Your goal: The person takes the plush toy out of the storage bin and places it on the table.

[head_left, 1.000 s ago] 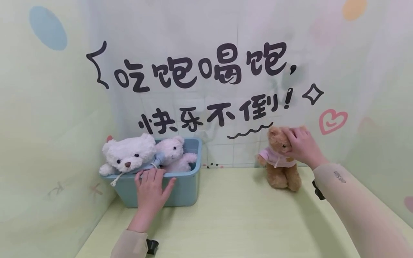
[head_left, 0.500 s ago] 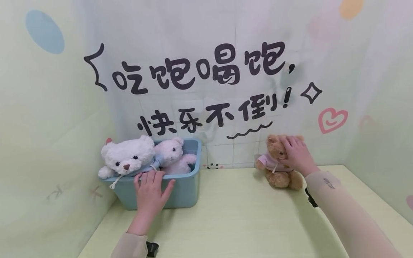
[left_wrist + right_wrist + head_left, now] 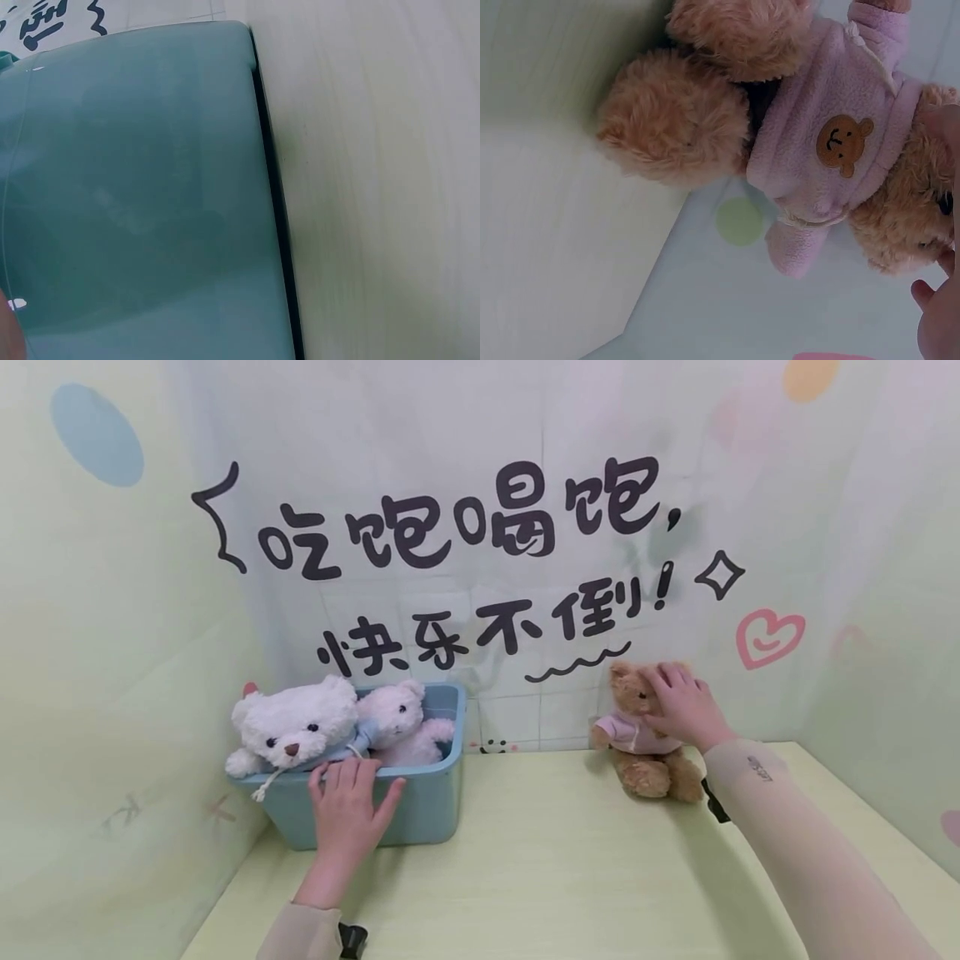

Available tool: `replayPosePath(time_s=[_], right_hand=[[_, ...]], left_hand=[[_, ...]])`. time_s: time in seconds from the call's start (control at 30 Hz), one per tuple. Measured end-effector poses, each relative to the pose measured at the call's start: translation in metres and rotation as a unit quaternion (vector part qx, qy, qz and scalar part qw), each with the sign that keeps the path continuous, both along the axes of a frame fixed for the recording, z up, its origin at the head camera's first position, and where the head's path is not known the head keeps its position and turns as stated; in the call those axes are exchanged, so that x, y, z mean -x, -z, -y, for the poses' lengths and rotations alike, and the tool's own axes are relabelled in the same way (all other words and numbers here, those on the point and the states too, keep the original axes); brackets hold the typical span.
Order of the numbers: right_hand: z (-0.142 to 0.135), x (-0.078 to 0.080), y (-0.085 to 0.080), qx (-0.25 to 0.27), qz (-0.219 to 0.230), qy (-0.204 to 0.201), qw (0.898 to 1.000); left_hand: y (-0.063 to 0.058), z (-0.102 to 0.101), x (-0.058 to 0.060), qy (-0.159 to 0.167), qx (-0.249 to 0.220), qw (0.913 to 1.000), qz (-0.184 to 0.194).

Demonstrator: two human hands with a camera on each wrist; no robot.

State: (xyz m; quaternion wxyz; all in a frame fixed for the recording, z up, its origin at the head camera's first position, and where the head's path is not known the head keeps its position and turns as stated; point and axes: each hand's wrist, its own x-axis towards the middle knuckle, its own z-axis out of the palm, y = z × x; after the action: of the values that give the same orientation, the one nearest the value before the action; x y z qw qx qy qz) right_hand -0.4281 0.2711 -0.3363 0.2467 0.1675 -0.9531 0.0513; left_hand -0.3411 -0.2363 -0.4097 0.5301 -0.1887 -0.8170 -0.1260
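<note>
In the head view a brown teddy bear (image 3: 636, 739) in a pink hooded top sits on the table at the right, legs forward. My right hand (image 3: 686, 703) grips its head from the right side, covering part of its face. The right wrist view shows the bear's top (image 3: 817, 127) with a small bear patch, and its furry feet. At the left, my left hand (image 3: 348, 806) holds the front rim of a blue plastic bin (image 3: 431, 806), fingers over the edge and thumb along the outer wall. Inside lie a white teddy bear (image 3: 296, 722) and a pale pink teddy bear (image 3: 397, 710).
The light wooden table (image 3: 540, 860) stretches between the bin and the brown bear. Behind it hangs a white wall sheet (image 3: 495, 593) with black writing. Pale printed sheets also line both sides.
My right hand has pushed the brown bear from legs straight down into a sitting pose, then its head has come up slightly. My left hand has stayed on the bin's rim.
</note>
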Motion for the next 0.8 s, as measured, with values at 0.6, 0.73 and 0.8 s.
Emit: replayPosePath(time_s=[0.6,0.73,0.8], right_hand=[[0.022,-0.028,-0.028,0.027,0.014,0.040,0.999],[0.036,-0.037,-0.039,0.034,0.024,0.041,0.998],[0.043,-0.042,-0.045,0.031,0.020,0.038,0.999]], left_hand=[[0.001,0.017,0.000,0.025,-0.003,0.9995,-0.021],[0.003,0.021,0.001,0.030,-0.004,0.9993,-0.021],[0.004,0.021,0.001,0.035,0.000,0.9992,-0.019]])
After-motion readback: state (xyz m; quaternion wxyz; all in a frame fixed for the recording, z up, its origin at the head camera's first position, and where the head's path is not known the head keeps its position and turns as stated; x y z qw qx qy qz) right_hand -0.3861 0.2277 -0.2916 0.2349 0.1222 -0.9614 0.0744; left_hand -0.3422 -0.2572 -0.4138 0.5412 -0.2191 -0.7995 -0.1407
